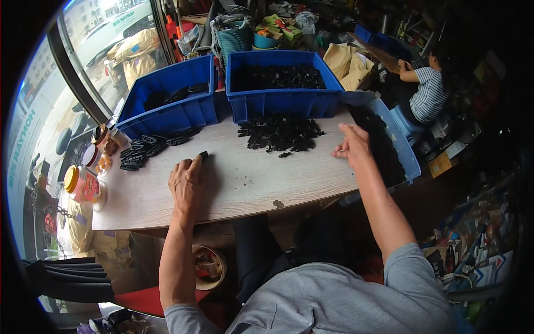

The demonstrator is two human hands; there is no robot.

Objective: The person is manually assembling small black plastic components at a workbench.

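Observation:
My left hand (186, 181) rests on the wooden table, its fingertips closed on a small black plastic piece (204, 155). Over the table's right side is my right hand (355, 146), fingers apart, with nothing visible in them. It is close to a loose heap of small black parts (281, 132). Left of my left hand, larger black elongated pieces (142, 150) lie in a pile. Behind these stand two blue crates: the left crate (172, 118) holds a few long black pieces, and the right crate (286, 104) contains many small black parts.
A lighter blue bin (410, 158) with black contents stands against the table's right edge. Jars, one a yellow-lidded jar (83, 186), line the left edge by the window. Another person (428, 92) sits at the back right. A round bin (210, 267) is below the table.

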